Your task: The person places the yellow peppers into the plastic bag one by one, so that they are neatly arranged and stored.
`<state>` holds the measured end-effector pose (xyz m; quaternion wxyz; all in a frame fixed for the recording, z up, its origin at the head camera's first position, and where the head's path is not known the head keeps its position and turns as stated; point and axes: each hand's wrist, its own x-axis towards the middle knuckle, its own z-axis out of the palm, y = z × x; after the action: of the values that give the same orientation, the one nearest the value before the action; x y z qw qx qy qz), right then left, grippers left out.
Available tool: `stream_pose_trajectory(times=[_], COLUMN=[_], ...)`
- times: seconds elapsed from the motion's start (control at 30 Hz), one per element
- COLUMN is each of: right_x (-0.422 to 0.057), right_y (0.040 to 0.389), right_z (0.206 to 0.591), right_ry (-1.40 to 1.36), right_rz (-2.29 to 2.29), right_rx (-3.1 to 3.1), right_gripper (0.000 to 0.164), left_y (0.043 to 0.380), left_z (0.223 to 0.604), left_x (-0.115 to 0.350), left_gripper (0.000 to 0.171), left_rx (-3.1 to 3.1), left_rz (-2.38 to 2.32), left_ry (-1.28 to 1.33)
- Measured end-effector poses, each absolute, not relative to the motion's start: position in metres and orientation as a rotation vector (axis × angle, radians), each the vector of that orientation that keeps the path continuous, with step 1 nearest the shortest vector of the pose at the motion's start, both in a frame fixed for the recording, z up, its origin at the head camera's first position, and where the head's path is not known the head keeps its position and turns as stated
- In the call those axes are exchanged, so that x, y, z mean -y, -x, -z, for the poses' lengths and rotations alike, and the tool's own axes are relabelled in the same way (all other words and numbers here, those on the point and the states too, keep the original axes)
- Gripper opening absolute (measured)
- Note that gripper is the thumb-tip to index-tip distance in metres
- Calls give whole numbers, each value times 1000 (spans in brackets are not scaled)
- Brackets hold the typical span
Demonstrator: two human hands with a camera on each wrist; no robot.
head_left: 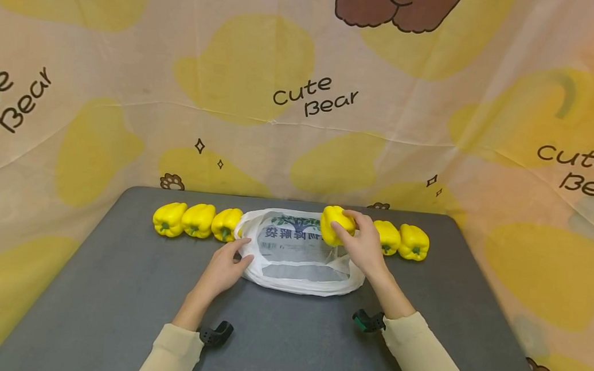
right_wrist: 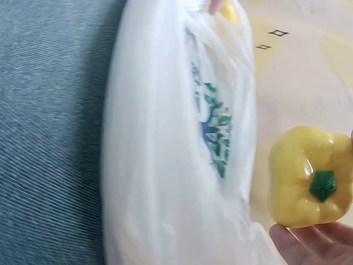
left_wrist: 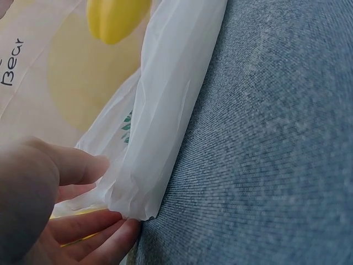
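A white plastic bag (head_left: 302,286) with a rolled rim lies mouth-up at the middle of the table, print showing inside. My right hand (head_left: 365,245) holds a yellow bell pepper (head_left: 334,225) above the bag's right part. In the right wrist view the pepper (right_wrist: 298,171) shows its green stem, with fingertips (right_wrist: 287,240) under it. At the bag's left end, my left hand (head_left: 226,267) touches the rim with thumb and fingers spread apart. The left wrist view shows the left fingertips (left_wrist: 124,234) against the bag (left_wrist: 165,110), the thumb standing off from them.
Several yellow bell peppers (head_left: 198,220) stand in a row left of the bag, the nearest partly behind it. Two more peppers (head_left: 413,242) stand to its right. A grey cloth-covered table (head_left: 291,340) meets a patterned curtain (head_left: 257,160) at the back.
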<state>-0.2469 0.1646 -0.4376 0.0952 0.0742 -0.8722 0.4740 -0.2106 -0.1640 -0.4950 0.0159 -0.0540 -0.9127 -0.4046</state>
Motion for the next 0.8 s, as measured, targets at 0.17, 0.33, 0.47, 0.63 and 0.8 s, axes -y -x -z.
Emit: stream_pose_trajectory(times=[0.17,0.33,0.47,0.63,0.8], right_x=[-158,-155,-151,-147,-145], right_y=[251,256,259,260,261], right_z=[448,459,464,468,471], right_ry=[-199,-180,-153,-126,-98], right_rz=[-1403,-1400,-1392,-1365,-1318], right_rx=[2602,2617,2648,2659,2680], right_gripper=[57,57,57,60,60], left_y=[211,211,212,212,211], left_z=[495,496,497,497,496], left_x=[164,164,165,165,165], left_gripper=[48,48,48,48,48], left_rx=[2837,2831,2833,2833,2833], left_rz=[1264,1265,1272,1275,1276], left_ry=[164,167,158,162,160])
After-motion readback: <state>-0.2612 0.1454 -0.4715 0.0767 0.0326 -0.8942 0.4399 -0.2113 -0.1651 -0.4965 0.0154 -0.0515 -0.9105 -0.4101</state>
